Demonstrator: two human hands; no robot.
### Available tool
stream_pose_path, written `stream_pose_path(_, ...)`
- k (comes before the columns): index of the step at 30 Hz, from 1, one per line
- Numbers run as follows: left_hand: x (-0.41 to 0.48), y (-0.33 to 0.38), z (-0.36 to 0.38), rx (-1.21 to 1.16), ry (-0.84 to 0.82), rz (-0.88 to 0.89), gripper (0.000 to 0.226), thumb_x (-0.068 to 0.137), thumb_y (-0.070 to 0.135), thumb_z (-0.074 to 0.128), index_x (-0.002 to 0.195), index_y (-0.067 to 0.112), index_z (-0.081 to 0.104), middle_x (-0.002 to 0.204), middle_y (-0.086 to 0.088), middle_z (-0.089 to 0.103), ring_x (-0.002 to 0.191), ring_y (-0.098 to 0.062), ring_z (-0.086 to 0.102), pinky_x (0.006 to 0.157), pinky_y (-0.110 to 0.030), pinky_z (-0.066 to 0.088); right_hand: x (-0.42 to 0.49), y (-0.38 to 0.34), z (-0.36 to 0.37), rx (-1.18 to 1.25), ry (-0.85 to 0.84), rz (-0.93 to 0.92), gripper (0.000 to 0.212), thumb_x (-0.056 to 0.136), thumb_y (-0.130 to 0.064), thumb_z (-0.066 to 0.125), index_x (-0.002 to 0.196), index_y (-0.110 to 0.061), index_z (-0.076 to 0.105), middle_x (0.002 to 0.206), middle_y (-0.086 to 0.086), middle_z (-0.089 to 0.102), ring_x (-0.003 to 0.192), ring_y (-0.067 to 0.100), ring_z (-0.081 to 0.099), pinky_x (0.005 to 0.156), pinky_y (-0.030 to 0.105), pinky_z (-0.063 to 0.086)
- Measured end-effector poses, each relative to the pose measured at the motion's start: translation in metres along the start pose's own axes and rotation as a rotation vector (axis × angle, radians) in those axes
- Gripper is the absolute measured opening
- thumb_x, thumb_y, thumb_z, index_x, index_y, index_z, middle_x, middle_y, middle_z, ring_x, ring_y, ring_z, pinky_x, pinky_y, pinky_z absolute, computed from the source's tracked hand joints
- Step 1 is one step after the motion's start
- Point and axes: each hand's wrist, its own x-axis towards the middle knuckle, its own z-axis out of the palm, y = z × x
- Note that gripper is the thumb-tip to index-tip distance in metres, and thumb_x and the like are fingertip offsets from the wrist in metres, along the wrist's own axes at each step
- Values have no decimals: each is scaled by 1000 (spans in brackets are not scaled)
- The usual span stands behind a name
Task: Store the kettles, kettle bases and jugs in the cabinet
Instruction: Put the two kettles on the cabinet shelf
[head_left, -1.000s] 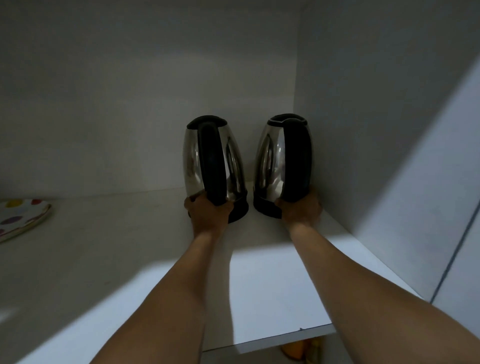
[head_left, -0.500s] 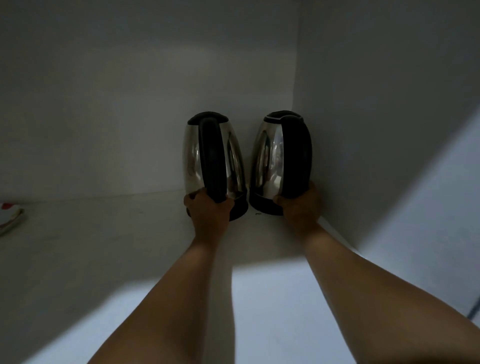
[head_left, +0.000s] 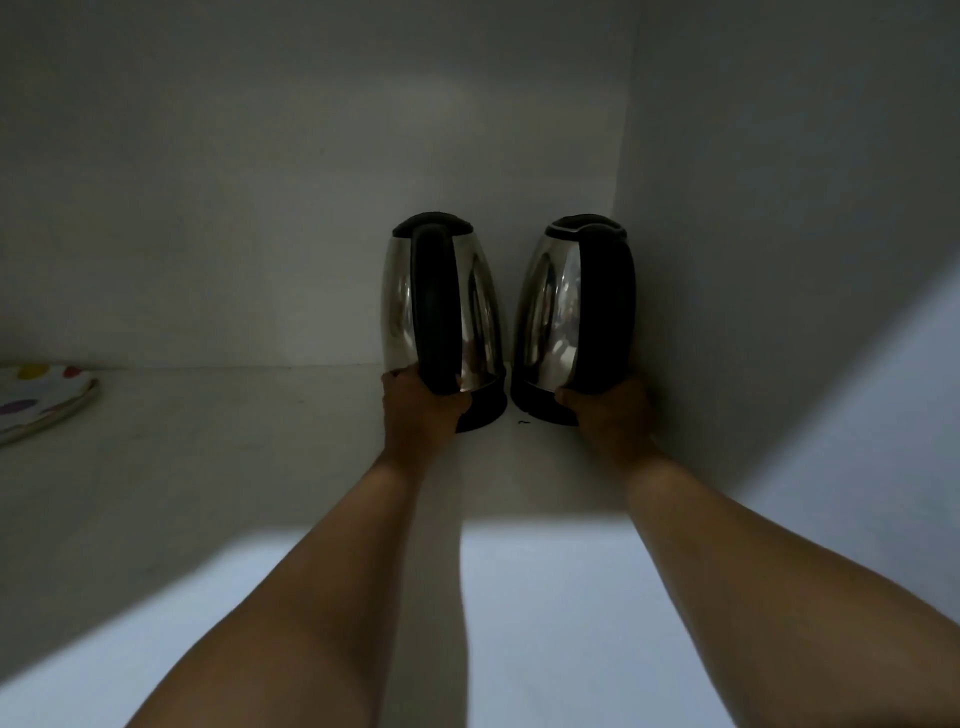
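No brand, label or writing is readable on either item.

Left kettle (head_left: 441, 317): steel body, black handle and lid, upright on the cabinet shelf (head_left: 208, 467), at 12 o'clock from my left hand (head_left: 421, 410). My fingers (head_left: 460, 402) are clenched round the lower end of its handle.

Right kettle (head_left: 574, 317): same make-up, upright, just beside the first at its 3 o'clock, near the cabinet side wall (head_left: 779, 208). My right hand (head_left: 608, 410) grasps its handle base.

Spotted plate (head_left: 36, 400): far off at 9 o'clock.
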Motion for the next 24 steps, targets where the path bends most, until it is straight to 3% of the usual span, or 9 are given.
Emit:
stream_pose_path(3,-12,4,-6,65,41,12,50,80,7,72,125,4,49,123,-17,60,112,-33,60,78,-26,42,4,3,-1,-52,-30,1,100,61,-29,93,144,1,44,140,19,57,128,36,56,102,48,50)
stream_pose_path(6,-27,7,-14,114,74,-17,47,86,3,64,124,2,36,124,-17,60,110,-35,60,75,-28,41,-7,4,-4,-118,-58,1,103,68,-19,87,151,3,31,147,22,48,134,38,48,106,48,46)
stream_pose_path(10,-48,16,-32,241,12,10,53,87,10,62,131,8,35,121,-16,62,111,-34,61,87,-35,49,-31,-5,-12,-162,-89,30,99,79,-16,79,154,6,18,153,25,37,139,39,41,112,44,39)
stream_pose_path(12,-64,22,-43,350,-18,68,62,90,19,63,142,10,32,136,-16,53,124,-34,52,97,-35,43,-49,-15,-18,-210,-88,56,94,87,-19,73,153,9,12,155,28,31,142,39,35,113,40,33)
stream_pose_path(14,-83,27,-57,517,-35,172,72,93,32,60,151,12,23,155,-17,32,141,-36,32,112,-46,34,-75,-26,-25,-277,-94,47,87,93,-25,65,152,11,12,155,28,29,143,39,33,112,39,33)
stream_pose_path(16,-107,31,-76,727,-35,249,76,95,43,52,155,15,13,164,-13,9,150,-35,10,116,-59,21,-108,-34,-29,-366,-107,-54,81,97,-32,59,150,11,15,152,29,31,139,42,36,108,41,37)
stream_pose_path(19,-149,37,-117,933,4,292,77,98,54,39,157,21,3,166,-5,-5,152,-32,-6,116,-65,9,-165,-44,-33,-506,-108,-336,70,96,-42,55,147,-2,29,149,28,34,135,45,36,105,51,37)
stream_pose_path(21,-182,38,-148,990,51,289,77,97,58,35,157,22,1,166,-3,-7,152,-32,-8,114,-66,5,-211,-54,-36,-587,-157,-501,69,98,-50,47,151,-9,29,157,24,26,143,44,24,113,55,26)
stream_pose_path(24,-235,29,-202,1038,116,244,78,97,59,31,157,20,-1,166,-3,-8,151,-32,-10,113,-68,2,-288,-69,-37,-599,-278,-644,70,101,-53,35,157,-17,14,166,15,6,152,40,4,120,58,10)
